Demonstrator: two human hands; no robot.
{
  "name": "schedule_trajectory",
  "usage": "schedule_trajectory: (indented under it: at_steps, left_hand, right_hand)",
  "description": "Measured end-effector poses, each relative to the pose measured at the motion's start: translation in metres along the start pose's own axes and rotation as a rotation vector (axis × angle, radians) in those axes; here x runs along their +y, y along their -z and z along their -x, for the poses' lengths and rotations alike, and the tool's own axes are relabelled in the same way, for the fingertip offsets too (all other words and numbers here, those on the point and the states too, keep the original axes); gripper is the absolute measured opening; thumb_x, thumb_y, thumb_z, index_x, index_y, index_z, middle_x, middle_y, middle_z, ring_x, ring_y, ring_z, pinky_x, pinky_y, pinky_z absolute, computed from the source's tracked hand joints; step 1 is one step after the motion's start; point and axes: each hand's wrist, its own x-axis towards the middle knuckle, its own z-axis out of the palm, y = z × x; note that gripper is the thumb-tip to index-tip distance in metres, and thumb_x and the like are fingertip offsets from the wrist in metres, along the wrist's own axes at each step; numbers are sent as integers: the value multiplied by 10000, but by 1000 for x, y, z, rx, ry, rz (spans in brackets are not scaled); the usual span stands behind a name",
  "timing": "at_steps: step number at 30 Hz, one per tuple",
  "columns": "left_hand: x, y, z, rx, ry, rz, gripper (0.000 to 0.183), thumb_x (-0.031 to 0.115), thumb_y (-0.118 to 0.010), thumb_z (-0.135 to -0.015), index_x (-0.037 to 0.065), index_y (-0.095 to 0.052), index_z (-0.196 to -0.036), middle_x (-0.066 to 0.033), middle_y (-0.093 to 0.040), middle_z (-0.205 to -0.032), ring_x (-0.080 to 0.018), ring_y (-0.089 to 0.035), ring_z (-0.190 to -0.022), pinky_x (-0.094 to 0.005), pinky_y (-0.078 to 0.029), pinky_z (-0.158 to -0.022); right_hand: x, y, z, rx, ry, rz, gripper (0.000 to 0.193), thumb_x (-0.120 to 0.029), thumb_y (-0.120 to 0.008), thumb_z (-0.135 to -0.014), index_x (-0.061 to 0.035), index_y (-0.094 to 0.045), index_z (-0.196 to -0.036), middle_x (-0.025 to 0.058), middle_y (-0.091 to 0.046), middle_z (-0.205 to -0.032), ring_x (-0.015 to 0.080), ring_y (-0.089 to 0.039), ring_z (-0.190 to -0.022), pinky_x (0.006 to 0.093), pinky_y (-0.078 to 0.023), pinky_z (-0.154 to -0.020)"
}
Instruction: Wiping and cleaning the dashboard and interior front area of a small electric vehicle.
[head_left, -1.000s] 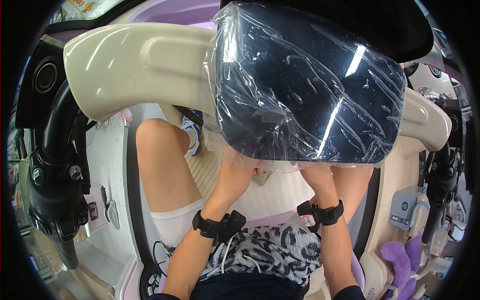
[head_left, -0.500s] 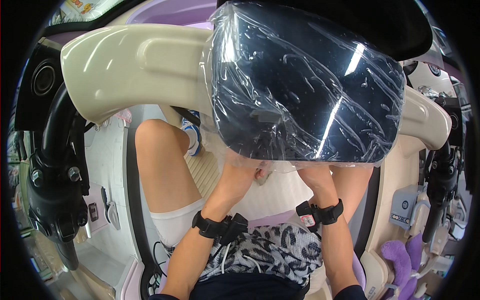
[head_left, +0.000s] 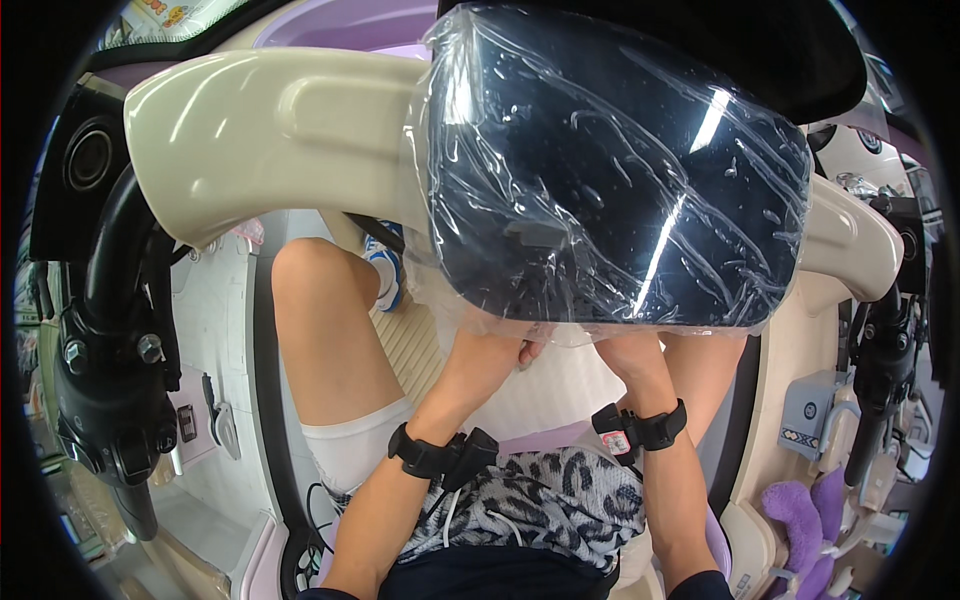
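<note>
A dark, glossy panel [head_left: 600,200] wrapped in clear plastic film hides most of both hands. Below its lower edge shows the back of my left hand [head_left: 490,350], with a few curled fingertips beside it. Those fingers look closed, but whatever they hold is hidden. Only the wrist end of my right hand [head_left: 630,350] is visible; its fingers are out of sight under the panel. Beneath the hands a white foam sheet [head_left: 545,405] lies between my legs. Each wrist wears a black strap [head_left: 425,450] with a small box on it.
Cream handlebar cover [head_left: 270,130] extends from both sides of the panel. Black handlebar stems [head_left: 110,380] hang at left and right. A ribbed beige floorboard [head_left: 405,345] lies under my legs. At lower right are a purple plush thing [head_left: 800,520] and a grey-blue box [head_left: 810,415].
My left hand has shifted very slightly, and its fingertips sit a little differently at the panel's edge. The right arm and everything else look the same.
</note>
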Motion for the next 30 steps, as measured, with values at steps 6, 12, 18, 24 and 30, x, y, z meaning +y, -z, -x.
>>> schedule_trajectory:
  at_steps: [6, 12, 18, 24, 30]
  left_hand:
    - [2, 2, -1, -29, -65, 31, 129, 10, -539, -876, 14, -542, -747, -29, -528, -623, -107, -517, -559, -256, -396, -494]
    - [-3, 6, -4, -53, -124, 106, 72, -47, -541, -861, 3, -554, -810, -38, -557, -662, -117, -530, -565, -263, -424, -501]
    - [-10, 8, -8, -21, -108, 18, 114, -93, -601, -805, -6, -594, -878, -44, -600, -707, -127, -571, -604, -279, -468, -530]
    - [-3, 5, -5, 42, -4, -53, 304, -64, -704, -760, -9, -614, -1045, -74, -648, -900, -144, -614, -758, -290, -521, -646]
    - [-20, 11, -9, 172, -170, -261, 337, -34, -679, -803, -17, -604, -1132, -106, -628, -1081, -180, -568, -990, -318, -486, -857]
  right_hand:
    - [-11, 0, -1, -2, -3, 178, 203, -30, -660, -824, -15, -668, -1027, 120, -675, -990, 226, -617, -921, 356, -492, -809]
    - [-11, -2, -1, -6, 14, 154, 231, -18, -659, -838, -5, -656, -1068, 114, -672, -1053, 216, -614, -958, 350, -489, -847]
    - [2, 4, -1, -27, 114, 250, 266, -6, -660, -855, 9, -633, -1118, 108, -657, -1104, 205, -599, -980, 348, -490, -867]
    - [1, 4, -1, -14, 81, 203, 254, -30, -661, -868, 9, -640, -1118, 111, -667, -1089, 209, -608, -979, 349, -500, -865]
    - [-5, -2, -5, 7, 45, 241, 238, -39, -654, -871, 2, -651, -1105, 112, -675, -1076, 225, -615, -972, 359, -498, -869]
